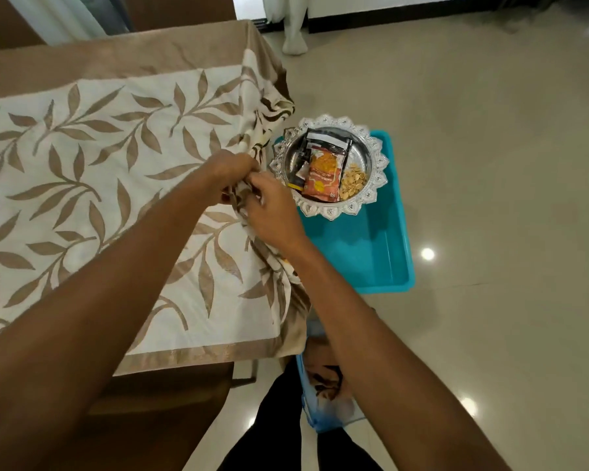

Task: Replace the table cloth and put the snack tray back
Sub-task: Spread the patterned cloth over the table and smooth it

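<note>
A cream table cloth (109, 171) with tan leaf print and a tan border covers the table. Along its right edge the cloth is bunched into folds. My left hand (230, 173) and my right hand (272, 212) both grip that bunched edge, close together. A silver snack tray (374, 164) with a scalloped rim rests on the rim of a turquoise tub (371, 253) on the floor, just right of the table. It holds an orange snack packet (323, 175), a dark packet and loose nuts.
A second blue bin (323, 399) with brown-patterned fabric in it stands on the floor by my legs. The glossy tiled floor (490, 164) stretches to the right. A white curtain (293, 25) hangs at the back.
</note>
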`<move>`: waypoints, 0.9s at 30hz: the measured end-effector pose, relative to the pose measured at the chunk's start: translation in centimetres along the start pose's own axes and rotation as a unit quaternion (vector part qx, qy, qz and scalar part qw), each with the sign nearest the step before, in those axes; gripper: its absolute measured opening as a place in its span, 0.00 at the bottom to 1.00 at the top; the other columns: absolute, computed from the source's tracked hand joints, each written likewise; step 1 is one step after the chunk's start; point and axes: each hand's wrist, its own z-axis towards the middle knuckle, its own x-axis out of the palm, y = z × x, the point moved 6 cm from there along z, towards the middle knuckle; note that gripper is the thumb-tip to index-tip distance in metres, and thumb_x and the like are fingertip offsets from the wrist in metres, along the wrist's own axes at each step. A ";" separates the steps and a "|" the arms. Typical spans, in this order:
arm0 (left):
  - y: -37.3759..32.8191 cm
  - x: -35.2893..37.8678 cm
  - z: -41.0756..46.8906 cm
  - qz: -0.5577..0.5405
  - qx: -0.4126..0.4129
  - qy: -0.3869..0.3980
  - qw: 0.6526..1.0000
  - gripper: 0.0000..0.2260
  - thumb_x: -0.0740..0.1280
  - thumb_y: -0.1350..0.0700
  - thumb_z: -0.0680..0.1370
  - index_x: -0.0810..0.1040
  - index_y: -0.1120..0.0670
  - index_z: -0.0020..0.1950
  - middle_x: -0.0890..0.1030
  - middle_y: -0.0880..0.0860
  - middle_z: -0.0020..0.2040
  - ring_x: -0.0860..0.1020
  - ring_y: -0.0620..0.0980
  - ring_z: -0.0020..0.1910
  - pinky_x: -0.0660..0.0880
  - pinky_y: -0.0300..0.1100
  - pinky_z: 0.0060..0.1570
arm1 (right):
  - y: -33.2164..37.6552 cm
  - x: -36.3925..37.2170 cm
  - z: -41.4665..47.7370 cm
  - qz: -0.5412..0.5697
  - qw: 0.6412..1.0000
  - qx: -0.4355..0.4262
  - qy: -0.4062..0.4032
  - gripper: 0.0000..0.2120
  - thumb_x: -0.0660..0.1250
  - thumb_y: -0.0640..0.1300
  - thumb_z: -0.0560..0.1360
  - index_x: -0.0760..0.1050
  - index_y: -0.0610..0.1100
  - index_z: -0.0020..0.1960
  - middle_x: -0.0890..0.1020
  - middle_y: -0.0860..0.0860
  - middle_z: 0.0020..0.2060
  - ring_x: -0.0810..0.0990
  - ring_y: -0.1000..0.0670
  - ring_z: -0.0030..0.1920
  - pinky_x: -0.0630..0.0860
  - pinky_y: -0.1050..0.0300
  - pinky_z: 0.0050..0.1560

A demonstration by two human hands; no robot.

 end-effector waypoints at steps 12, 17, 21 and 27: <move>4.9 -6.9 1.5 -0.175 -0.031 -0.094 0.980 0.09 0.69 0.53 0.78 0.78 0.56 0.55 0.81 0.53 0.42 0.80 0.52 0.36 0.79 0.43 0.32 | -3.2 -0.4 -6.4 -0.286 0.931 0.092 0.206 0.15 0.62 0.61 0.71 0.78 0.50 0.42 0.79 0.52 0.37 0.77 0.47 0.43 0.72 0.49 0.53; 6.8 -7.4 0.9 -0.219 -0.025 -0.078 0.972 0.10 0.73 0.59 0.75 0.80 0.59 0.55 0.85 0.55 0.42 0.84 0.52 0.38 0.83 0.46 0.39 | -2.0 -0.8 -10.9 -0.228 0.906 0.150 0.322 0.14 0.69 0.56 0.74 0.77 0.52 0.57 0.82 0.50 0.54 0.80 0.45 0.52 0.77 0.51 0.51; 9.5 -5.5 -2.0 -0.167 -0.070 0.005 0.983 0.06 0.70 0.53 0.77 0.78 0.55 0.48 0.78 0.51 0.35 0.74 0.47 0.29 0.72 0.40 0.28 | 1.8 2.9 -13.7 -0.185 0.916 0.116 0.336 0.11 0.66 0.49 0.78 0.74 0.48 0.59 0.80 0.49 0.56 0.78 0.46 0.54 0.76 0.50 0.53; 16.2 -2.3 -7.2 0.035 -0.147 0.176 0.973 0.17 0.73 0.54 0.73 0.80 0.61 0.58 0.82 0.58 0.48 0.80 0.55 0.44 0.77 0.48 0.48 | 4.5 8.5 -16.1 -0.134 0.936 0.092 0.312 0.13 0.64 0.44 0.80 0.73 0.42 0.63 0.80 0.45 0.55 0.78 0.45 0.55 0.73 0.51 0.49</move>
